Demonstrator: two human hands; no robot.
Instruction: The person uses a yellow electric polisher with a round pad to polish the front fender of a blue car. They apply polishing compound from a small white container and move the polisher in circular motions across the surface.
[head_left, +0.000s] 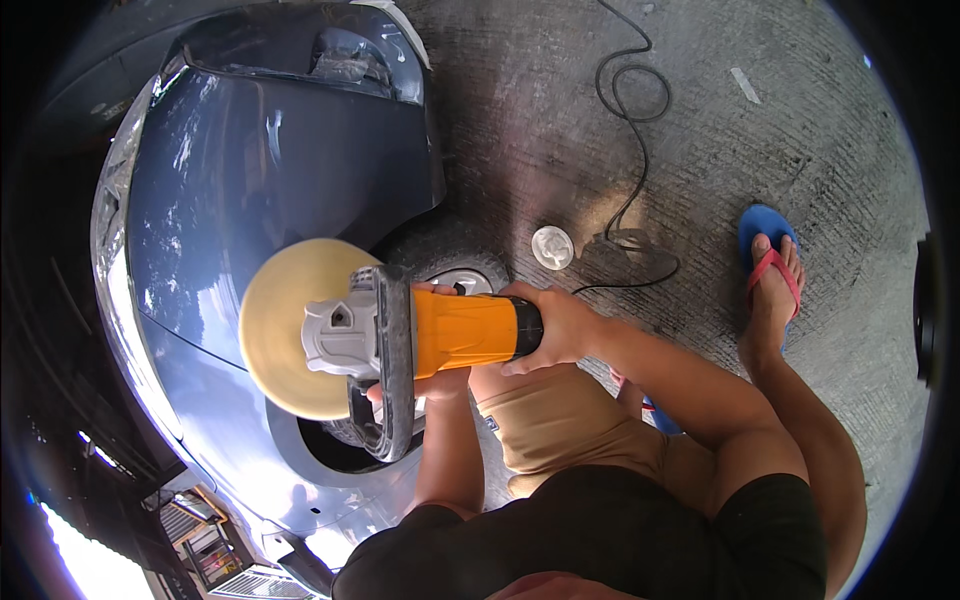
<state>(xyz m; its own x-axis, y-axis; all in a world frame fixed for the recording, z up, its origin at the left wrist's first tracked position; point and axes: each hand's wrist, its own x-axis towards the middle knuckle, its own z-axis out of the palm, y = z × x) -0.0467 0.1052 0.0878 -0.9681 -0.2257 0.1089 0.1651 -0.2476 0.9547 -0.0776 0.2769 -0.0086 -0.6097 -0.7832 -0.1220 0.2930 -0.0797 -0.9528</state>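
Observation:
An orange rotary polisher (469, 334) with a grey metal head and a black D-shaped handle is held in both my hands. My right hand (562, 326) wraps around the black rear end of its body. Under the body, near the handle, my left hand (442, 384) supports it, partly hidden by the tool. The round yellowish pad (274, 330) is blurred as if spinning. It lies over the glossy blue-grey car panel (300, 161), above the wheel arch; how firmly it touches cannot be seen. Behind the tool is a car wheel (461, 280), partly covered.
A black power cord (643, 150) loops over the rough concrete floor (525, 97) to the polisher's rear. A small whitish round dish (553, 247) lies near the tire. My foot in a blue flip-flop (766, 225) is at right. A light strip (745, 85) lies farther off.

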